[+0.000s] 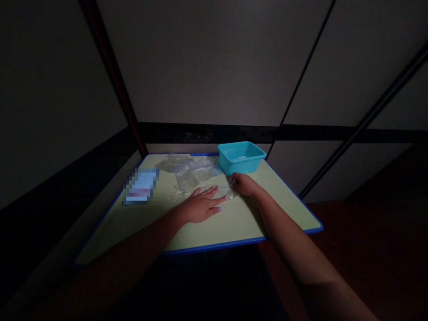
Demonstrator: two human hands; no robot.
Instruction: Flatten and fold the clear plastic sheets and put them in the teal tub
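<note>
A clear plastic bag (pixel 229 191) lies on the pale table in front of me. My left hand (pixel 200 206) rests flat on it with the fingers spread. At the bag's right end, the curled fingers of my right hand (pixel 243 184) pinch its edge. Behind my hands lie more crumpled clear plastic bags (pixel 192 168), overlapping so that I cannot tell them apart. A turquoise plastic basin (pixel 241 166) stands just beyond my right hand, with something small and pale inside that I cannot make out.
On the left of the table (pixel 214 232) lies a blurred-out flat rectangular object (pixel 142 186). The tabletop has a blue edge. Panelled walls (pixel 207 62) stand close behind and to the left, and dark reddish floor shows at the right.
</note>
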